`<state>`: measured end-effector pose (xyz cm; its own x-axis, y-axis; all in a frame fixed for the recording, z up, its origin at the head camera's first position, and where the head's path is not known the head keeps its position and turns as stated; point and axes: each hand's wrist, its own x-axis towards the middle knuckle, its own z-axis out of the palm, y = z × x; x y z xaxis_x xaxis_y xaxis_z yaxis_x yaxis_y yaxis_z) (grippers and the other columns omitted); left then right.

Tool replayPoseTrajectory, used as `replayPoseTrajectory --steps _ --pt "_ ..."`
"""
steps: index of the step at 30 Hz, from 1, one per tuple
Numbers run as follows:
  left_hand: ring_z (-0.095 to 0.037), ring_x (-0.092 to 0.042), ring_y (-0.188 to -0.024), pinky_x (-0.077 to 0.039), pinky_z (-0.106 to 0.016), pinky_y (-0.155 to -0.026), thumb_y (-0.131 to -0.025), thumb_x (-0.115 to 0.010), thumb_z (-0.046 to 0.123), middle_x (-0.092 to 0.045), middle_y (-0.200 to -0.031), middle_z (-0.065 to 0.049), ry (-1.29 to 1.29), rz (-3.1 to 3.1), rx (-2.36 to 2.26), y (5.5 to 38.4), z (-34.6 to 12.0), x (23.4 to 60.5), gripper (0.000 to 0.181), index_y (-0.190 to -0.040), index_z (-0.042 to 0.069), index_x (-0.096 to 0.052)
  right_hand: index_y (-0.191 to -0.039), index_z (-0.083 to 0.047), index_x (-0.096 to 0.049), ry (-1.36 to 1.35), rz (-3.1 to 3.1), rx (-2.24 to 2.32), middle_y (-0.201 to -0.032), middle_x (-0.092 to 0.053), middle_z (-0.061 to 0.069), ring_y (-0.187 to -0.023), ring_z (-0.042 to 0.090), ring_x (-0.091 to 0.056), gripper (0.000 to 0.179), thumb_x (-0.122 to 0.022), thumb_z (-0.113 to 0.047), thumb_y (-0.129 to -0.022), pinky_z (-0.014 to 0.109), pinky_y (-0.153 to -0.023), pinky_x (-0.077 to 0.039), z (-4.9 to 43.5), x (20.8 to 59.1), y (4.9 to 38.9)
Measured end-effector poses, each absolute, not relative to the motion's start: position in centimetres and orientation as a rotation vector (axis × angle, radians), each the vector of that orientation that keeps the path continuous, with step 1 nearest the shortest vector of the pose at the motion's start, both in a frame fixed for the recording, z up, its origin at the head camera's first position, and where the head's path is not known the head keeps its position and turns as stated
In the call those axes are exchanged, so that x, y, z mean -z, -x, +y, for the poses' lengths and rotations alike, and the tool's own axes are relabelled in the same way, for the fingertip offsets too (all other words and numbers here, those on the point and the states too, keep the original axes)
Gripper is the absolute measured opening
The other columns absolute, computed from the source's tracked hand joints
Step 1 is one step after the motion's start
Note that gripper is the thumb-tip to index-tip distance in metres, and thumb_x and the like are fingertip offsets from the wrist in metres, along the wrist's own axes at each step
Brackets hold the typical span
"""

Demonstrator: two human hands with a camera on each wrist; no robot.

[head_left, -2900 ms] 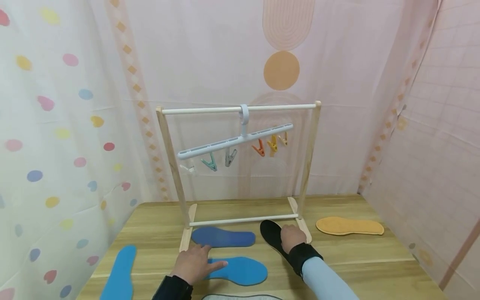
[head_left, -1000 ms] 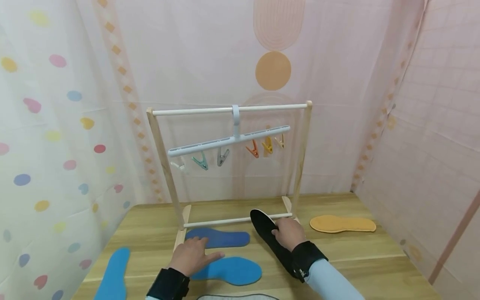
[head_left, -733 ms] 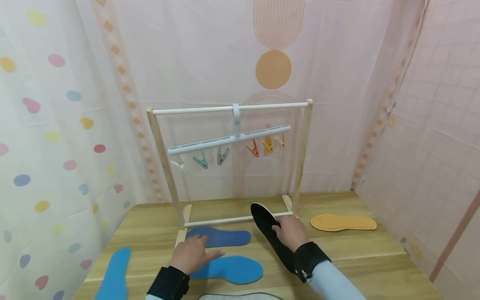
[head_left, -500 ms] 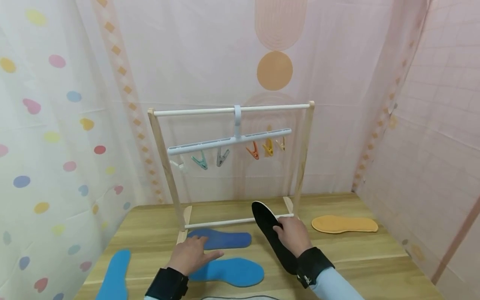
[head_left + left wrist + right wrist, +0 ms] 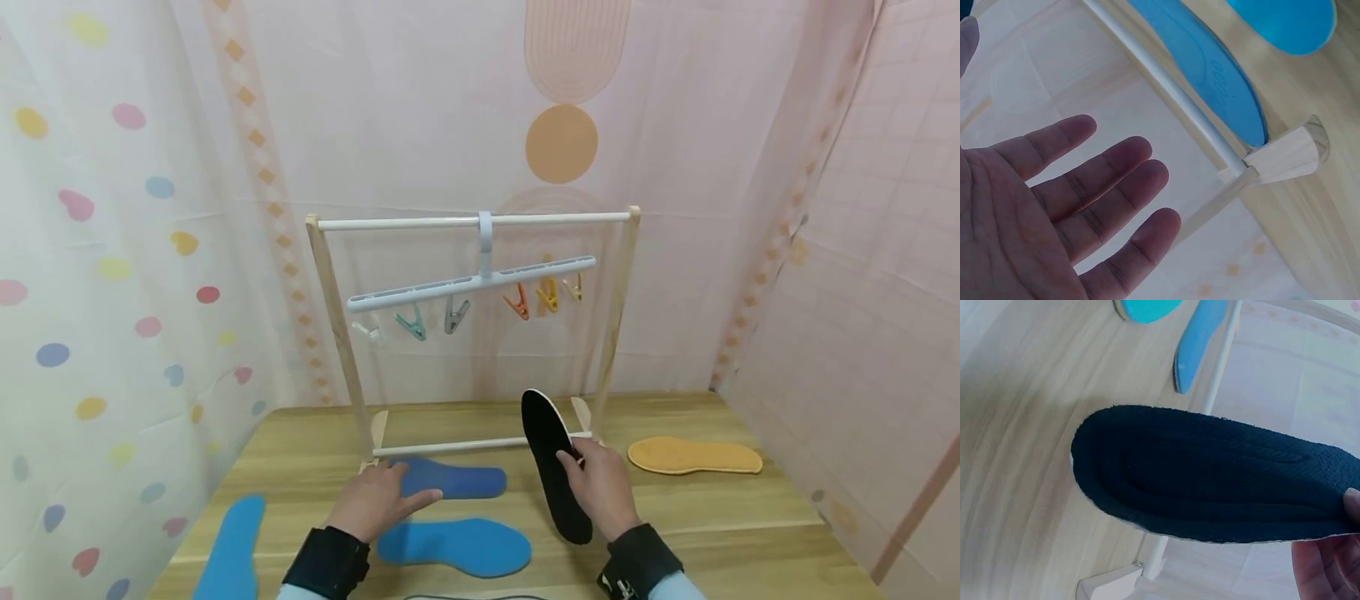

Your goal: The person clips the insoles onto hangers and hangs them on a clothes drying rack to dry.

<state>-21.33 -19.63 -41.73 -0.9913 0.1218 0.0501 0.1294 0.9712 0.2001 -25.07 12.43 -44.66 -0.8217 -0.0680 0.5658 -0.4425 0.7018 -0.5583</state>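
A black insole [image 5: 553,467] with a pale edge is tilted up above the table, pinched at its side between the thumb and fingers of my right hand [image 5: 603,487]. The right wrist view shows the insole [image 5: 1210,475] filling its middle, with the thumb on its upper face. My left hand [image 5: 372,500] hovers with fingers spread near a dark blue insole [image 5: 457,481]. In the left wrist view the left hand [image 5: 1072,206] has nothing in its palm. Below lies a bright blue insole [image 5: 457,546].
A wooden rack [image 5: 617,325] carries a pale blue hanger [image 5: 472,285] with several coloured clips, among them an orange clip [image 5: 518,302]. A yellow-orange insole [image 5: 693,456] lies at right, another blue insole [image 5: 231,550] at left. A grey insole's edge shows at the bottom.
My right hand has lifted the black insole off the table and turned it more upright. My left hand has stayed near the blue insoles, shifting only slightly.
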Motion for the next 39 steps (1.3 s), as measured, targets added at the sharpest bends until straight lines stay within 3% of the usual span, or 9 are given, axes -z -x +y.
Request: replayPoseTrajectory --steps 8,17,29,39 --pt "-0.042 -0.061 -0.107 -0.049 -0.054 -0.087 -0.084 -0.059 0.070 -0.064 -0.116 -0.023 0.175 -3.080 0.399 21.2 -20.0 41.3 0.082 -0.127 0.000 -0.063 -0.082 -0.010 -0.067 -0.373 -2.378 -1.017 -0.075 -0.065 -0.002 -0.064 0.010 -0.060 0.010 -0.075 -0.008 -0.088 0.027 -0.057 -0.048 12.4 44.7 24.4" --pt "-0.041 -0.064 -0.101 -0.053 -0.053 -0.079 -0.086 -0.059 0.068 -0.063 -0.113 -0.026 0.144 -3.021 0.460 21.6 -20.5 40.5 0.081 -0.128 -0.002 -0.061 -0.080 -0.009 -0.067 -0.391 -2.304 -0.952 -0.070 -0.063 -0.003 -0.062 0.010 -0.060 0.012 -0.077 -0.007 -0.086 0.027 -0.056 -0.047 12.6 44.5 24.4" --pt "-0.046 -0.059 -0.112 -0.049 -0.057 -0.087 -0.091 -0.054 0.067 -0.062 -0.123 -0.028 0.124 -2.947 0.533 22.6 -21.3 39.0 0.084 -0.136 -0.004 -0.054 -0.081 -0.008 -0.062 -0.441 -2.309 -0.964 -0.075 -0.066 0.002 -0.066 0.015 -0.064 0.014 -0.075 -0.007 -0.088 0.029 -0.058 -0.050 12.5 43.6 24.5" --pt "-0.043 -0.061 -0.109 -0.049 -0.055 -0.087 -0.092 -0.053 0.066 -0.061 -0.125 -0.027 0.139 -2.905 0.587 23.4 -22.0 37.4 0.083 -0.138 -0.004 -0.051 -0.082 -0.007 -0.064 -0.458 -2.269 -0.939 -0.072 -0.063 0.001 -0.063 0.013 -0.060 0.013 -0.077 -0.006 -0.086 0.028 -0.056 -0.047 12.8 43.6 24.9"
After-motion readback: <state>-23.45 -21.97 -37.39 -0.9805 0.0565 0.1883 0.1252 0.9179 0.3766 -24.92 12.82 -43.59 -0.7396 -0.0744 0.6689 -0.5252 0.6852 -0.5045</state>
